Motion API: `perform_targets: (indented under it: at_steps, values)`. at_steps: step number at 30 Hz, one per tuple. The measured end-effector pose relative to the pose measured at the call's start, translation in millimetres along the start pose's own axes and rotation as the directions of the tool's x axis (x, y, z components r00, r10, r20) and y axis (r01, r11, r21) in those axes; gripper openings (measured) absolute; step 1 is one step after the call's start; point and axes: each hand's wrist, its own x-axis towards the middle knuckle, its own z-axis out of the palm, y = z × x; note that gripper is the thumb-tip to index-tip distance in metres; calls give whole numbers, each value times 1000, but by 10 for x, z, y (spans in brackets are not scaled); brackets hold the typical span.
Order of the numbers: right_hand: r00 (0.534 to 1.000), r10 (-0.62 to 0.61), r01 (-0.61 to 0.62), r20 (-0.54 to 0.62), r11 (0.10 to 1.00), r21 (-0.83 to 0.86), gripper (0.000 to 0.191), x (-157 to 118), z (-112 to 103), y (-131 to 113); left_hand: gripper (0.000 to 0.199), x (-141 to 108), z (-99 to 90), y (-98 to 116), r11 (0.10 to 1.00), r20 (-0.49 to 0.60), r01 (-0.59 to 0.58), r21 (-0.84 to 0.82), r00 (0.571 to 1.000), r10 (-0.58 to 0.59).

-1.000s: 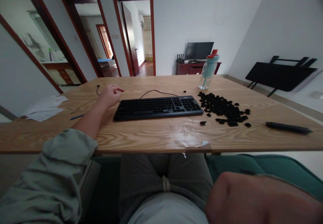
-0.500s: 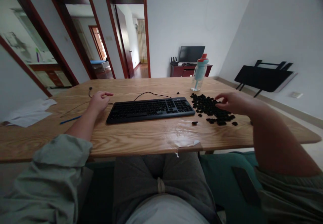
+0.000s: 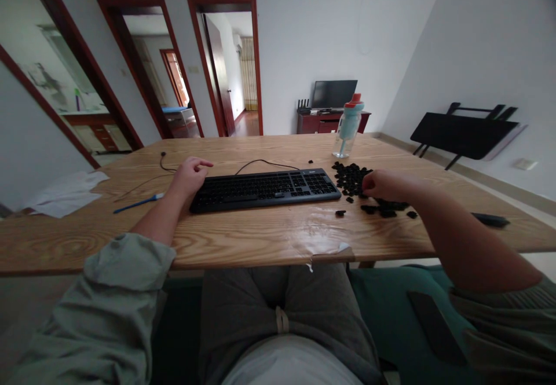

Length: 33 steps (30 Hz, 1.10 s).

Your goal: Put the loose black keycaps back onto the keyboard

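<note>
A black keyboard (image 3: 269, 190) lies across the middle of the wooden table. Over its left end rests my left hand (image 3: 191, 173), fingers loosely stretched out and holding nothing. To the right of the keyboard spreads a heap of loose black keycaps (image 3: 347, 178). My right hand (image 3: 384, 185) reaches into that heap with its fingers pinched together on a keycap, which the fingers mostly hide. The hand and wrist cover part of the heap. One keycap (image 3: 340, 213) lies apart near the keyboard's lower right corner, and another (image 3: 310, 161) sits behind the keyboard.
A water bottle (image 3: 348, 125) stands behind the heap. On the left are white paper sheets (image 3: 65, 195), a blue brush-like tool (image 3: 138, 202) and the cable plug (image 3: 163, 154). A dark object (image 3: 490, 219) lies beyond my right forearm. The table's front edge has a torn patch (image 3: 334, 253).
My right hand has moved left and closed its fingers at the heap. My left hand has shifted slightly right, nearer the keyboard. The whole view has swung a little left.
</note>
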Motion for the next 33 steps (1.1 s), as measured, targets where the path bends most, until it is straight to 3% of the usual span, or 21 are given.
perform_targets:
  at_steps: [10,12,14,15,16,18,20,23,25,29,33]
  values:
    - [991,-9,6,134,1000,25,24,37,45,112,31,19,-84,-86,998,2,56,10,998,-56]
    - [990,-94,81,104,989,125,32,7,-21,31,30,-22,-76,49,999,-35,25,-33,999,-26]
    - [972,-232,213,27,930,298,41,-29,-131,-192,27,-114,-21,348,991,-105,-99,-92,990,90]
    - [955,-294,280,-21,881,381,45,-40,-191,-356,26,-177,29,555,968,-135,-226,-110,968,211]
    - [934,-351,344,-68,828,443,45,-40,-245,-546,26,-246,91,786,913,-141,-390,-119,917,373]
    - [870,-468,473,-156,702,533,42,-5,-317,-955,35,-377,238,1243,744,-96,-648,-163,761,642]
    - [812,-548,521,-200,528,670,37,68,-313,-1311,45,-464,373,1579,617,-130,-762,-197,644,754]
    - [773,-591,445,-230,246,861,33,201,-187,-1606,41,-498,477,1725,638,-258,-750,-173,660,705]
    - [768,-608,365,-204,153,918,32,271,-73,-1654,34,-493,483,1666,662,-269,-730,-170,681,681]
    - [780,-608,276,-150,120,954,33,340,80,-1620,24,-491,465,1557,658,-210,-723,-211,691,692]
    - [785,-601,283,-152,129,950,30,382,120,-1591,25,-504,474,1573,682,-186,-694,-232,720,669]
